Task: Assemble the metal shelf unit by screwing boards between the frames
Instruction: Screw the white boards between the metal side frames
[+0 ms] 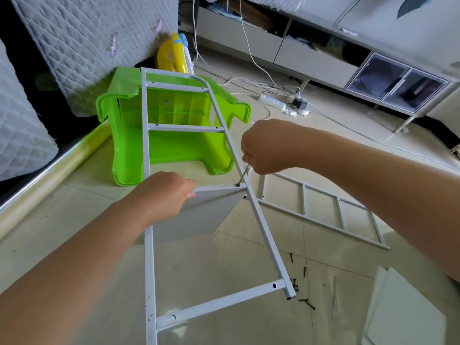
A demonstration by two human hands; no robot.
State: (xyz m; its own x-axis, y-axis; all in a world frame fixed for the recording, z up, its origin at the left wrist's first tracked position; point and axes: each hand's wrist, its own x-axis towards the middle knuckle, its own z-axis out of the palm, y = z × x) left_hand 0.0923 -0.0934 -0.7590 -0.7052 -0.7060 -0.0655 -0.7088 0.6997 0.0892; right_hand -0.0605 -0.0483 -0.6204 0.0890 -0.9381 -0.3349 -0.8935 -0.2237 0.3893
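Gripping the top edge of a white board (199,215), the left hand (161,195) has its fingers curled over the board where it meets a rung of the white metal frame (146,170). That frame stands tilted above the tiled floor (224,257), its two long rails running from the bottom of the view up toward an overturned green plastic stool (169,135). The right hand (268,145) is clenched around a slim screwdriver (245,174), whose tip meets a dark screw (237,185) set in the board's corner, just beside the frame's right rail. A second frame (323,210) lies flat on the floor to the right, well apart from the hands. Loose dark screws (298,282) are scattered on the tiles near the foot of the held frame, and another white board (403,307) lies at the lower right. Farther back, a white power strip (273,100) with tangled cables sits before a low cabinet (323,58).
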